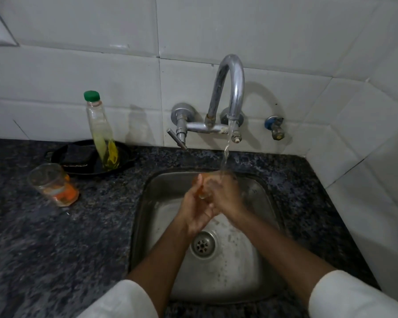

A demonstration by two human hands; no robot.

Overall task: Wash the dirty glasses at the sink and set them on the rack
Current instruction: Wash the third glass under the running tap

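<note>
While tap water (225,154) runs, both hands (213,198) clasp a glass (202,189) over the steel sink (257,226) (speckled granite counter (55,237), white tiles).

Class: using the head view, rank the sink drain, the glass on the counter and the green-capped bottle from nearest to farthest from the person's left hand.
1. Sink drain: just below the left hand, in the basin.
2. Glass on the counter: off to the left.
3. Green-capped bottle: left and farther back, near the wall.
</note>
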